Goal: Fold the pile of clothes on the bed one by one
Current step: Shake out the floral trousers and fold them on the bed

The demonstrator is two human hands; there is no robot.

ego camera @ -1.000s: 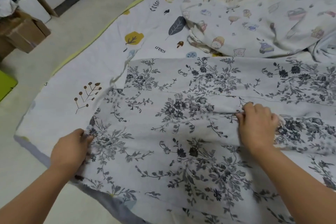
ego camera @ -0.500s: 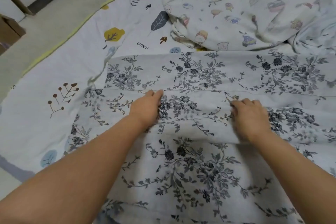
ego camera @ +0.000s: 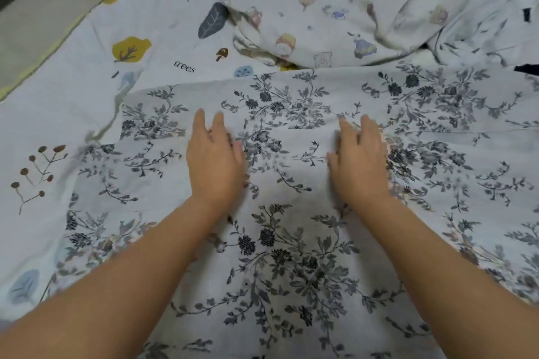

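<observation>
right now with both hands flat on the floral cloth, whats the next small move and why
Probably sweep both palms outward to press the fold flat. The left hand and right hand lie open side by side on the floral garment, near the folded edge, and the cloth around them looks slightly rippled. The cartoon-print garment waits beyond.

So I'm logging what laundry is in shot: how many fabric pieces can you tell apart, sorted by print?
Dark floral print: 1, the floral garment, with the left hand and right hand flat on it.
Small cartoon print: 1, the crumpled cartoon-print cloth beyond it.
Leaf and tree print: 1, the bedsheet underneath.
Total: 3.
</observation>
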